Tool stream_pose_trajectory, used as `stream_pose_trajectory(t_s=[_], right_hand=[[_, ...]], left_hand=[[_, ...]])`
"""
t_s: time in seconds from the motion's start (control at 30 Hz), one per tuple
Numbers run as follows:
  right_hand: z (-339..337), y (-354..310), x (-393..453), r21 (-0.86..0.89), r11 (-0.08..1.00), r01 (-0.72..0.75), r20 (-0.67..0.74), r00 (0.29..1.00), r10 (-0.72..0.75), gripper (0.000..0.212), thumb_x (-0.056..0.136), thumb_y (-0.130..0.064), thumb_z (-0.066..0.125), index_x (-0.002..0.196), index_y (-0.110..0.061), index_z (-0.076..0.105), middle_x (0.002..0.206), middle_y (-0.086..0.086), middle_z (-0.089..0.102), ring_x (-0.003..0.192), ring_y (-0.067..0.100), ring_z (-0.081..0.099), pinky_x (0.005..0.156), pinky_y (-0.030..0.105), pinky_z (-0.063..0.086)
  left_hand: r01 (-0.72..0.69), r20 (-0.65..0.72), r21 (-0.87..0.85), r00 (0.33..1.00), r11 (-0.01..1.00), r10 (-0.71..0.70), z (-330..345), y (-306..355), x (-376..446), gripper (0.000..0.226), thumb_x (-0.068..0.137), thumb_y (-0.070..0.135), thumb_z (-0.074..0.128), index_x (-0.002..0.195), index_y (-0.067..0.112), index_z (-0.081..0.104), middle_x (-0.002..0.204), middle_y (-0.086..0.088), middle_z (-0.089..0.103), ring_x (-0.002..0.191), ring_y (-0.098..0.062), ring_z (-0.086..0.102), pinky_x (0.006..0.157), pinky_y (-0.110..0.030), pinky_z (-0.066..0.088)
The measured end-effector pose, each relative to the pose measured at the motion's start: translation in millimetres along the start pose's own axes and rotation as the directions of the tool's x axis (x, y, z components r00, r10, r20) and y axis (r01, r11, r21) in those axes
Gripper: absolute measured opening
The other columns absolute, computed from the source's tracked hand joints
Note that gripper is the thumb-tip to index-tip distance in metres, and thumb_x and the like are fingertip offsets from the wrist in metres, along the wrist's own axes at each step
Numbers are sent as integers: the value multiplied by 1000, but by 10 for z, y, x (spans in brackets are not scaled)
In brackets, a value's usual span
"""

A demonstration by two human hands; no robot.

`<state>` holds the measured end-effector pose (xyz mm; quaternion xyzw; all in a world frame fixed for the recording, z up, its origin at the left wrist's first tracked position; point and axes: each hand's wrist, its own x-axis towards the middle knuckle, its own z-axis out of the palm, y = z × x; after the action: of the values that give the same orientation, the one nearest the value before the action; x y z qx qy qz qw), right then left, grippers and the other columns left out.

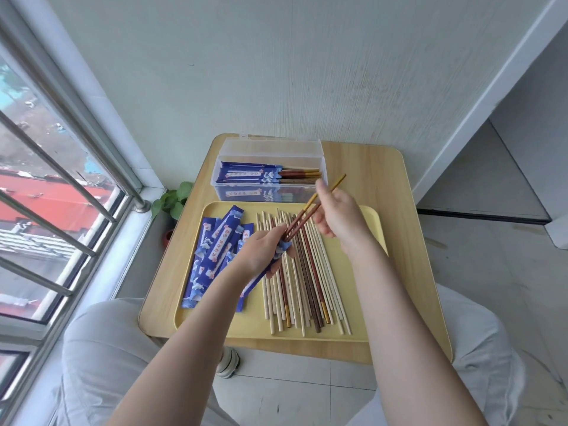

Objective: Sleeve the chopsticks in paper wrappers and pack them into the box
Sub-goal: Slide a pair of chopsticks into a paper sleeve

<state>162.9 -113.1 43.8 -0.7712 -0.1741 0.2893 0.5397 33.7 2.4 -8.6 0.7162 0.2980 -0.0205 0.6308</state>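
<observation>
A pair of dark red chopsticks (307, 215) with gold tops is held tilted above the tray, its lower tips pushed into the mouth of a blue paper wrapper (267, 272). The upper part of the pair is pinched by the right hand (341, 216), thumb and fingers curled around it; the gold ends stick out past the fingers toward the box. The wrapper is gripped by the left hand (261, 252), fingers closed round its open end, so the mouth itself is mostly hidden and how far the tips have entered cannot be made out. The rest of the wrapper hangs down below the left hand toward the tray.

Directly under both hands, loose chopsticks (304, 287) are spread on the yellow tray (373, 305), pale ones mixed with dark ones; their far ends are covered by the hands. To the outer side of the left hand, a heap of empty wrappers (212, 256) is piled, overlapping. Beyond the right hand, a clear plastic box (270, 182) with its lid raised holds sleeved pairs (255, 175); the lower layers are blurred by the plastic wall. All is carried by a small wooden table (396, 186), its near edge cut off by the forearms
</observation>
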Motion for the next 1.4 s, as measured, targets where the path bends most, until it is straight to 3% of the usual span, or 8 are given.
stream_pose_trajectory(t_s=[0.13, 0.3, 0.5, 0.73, 0.87, 1.07, 1.23, 1.4], right_hand=[[44, 39, 246, -40, 989, 142, -250, 957, -147, 26, 107, -35, 43, 99, -12, 54, 68, 0, 54, 53, 12, 47, 53, 29, 40], [124, 4, 447, 57, 993, 100, -169, 982, -89, 17, 100, -17, 55, 88, -9, 63, 68, 2, 60, 51, 12, 53, 48, 25, 44], [101, -54, 745, 180, 980, 81, -158, 986, -52, 33, 97, -3, 59, 129, -10, 58, 94, 9, 70, 67, 19, 73, 66, 34, 62], [1, -126, 937, 282, 949, 144, -318, 947, -49, 25, 102, -11, 55, 124, -3, 65, 98, 16, 70, 64, 22, 74, 61, 30, 61], [-4, -67, 1011, 511, 852, 111, -343, 935, 84, 18, 100, -5, 58, 114, 5, 65, 88, 20, 72, 70, 26, 75, 66, 28, 60], [94, 65, 1092, 573, 818, 49, -373, 904, 208, 11, 100, -3, 57, 108, 0, 64, 87, 22, 72, 72, 26, 76, 67, 29, 61], [220, 168, 1144, 105, 994, -37, -407, 910, 77, 17, 99, -14, 59, 107, -9, 73, 86, 0, 73, 59, 20, 71, 56, 27, 54], [235, 140, 1142, -402, 915, 22, -434, 876, -212, 21, 98, -16, 60, 106, -10, 77, 112, 4, 73, 97, 19, 66, 72, 21, 41]], left_hand=[[20, -10, 38, 1000, 999, -20, -76, 56, 144, 65, 107, 45, 31, 83, -3, 66, 47, -7, 45, 39, -21, 39, 44, -28, 36], [-23, -84, 111, 996, 994, 32, -164, 198, 364, 61, 108, 44, 30, 77, 4, 64, 45, -4, 43, 35, -18, 35, 41, -26, 30], [-48, -153, 375, 982, 926, 113, -320, 425, 681, 58, 107, 47, 31, 71, 13, 61, 53, 3, 49, 45, -15, 44, 52, -29, 36], [-11, -203, 867, 905, 499, 373, -391, 808, 1129, 57, 106, 53, 27, 71, 15, 52, 61, 0, 45, 56, -20, 46, 52, -32, 34], [48, -233, 934, 834, 354, 501, -396, 886, 1353, 65, 104, 58, 24, 65, 13, 48, 70, -2, 50, 83, -26, 52, 91, -41, 34], [24, -345, 826, 811, 563, 473, -390, 616, 1442, 44, 104, 46, 35, 119, 11, 56, 120, -10, 56, 115, -29, 47, 100, -42, 33], [77, -378, 816, 822, 574, 427, -444, 302, 1289, 36, 105, 32, 36, 130, 13, 53, 135, -13, 47, 126, -32, 40, 104, -44, 31], [71, -372, 817, 824, 572, 427, -502, 208, 1211, 42, 107, 32, 34, 143, 22, 53, 134, -13, 46, 126, -31, 39, 102, -41, 34]])
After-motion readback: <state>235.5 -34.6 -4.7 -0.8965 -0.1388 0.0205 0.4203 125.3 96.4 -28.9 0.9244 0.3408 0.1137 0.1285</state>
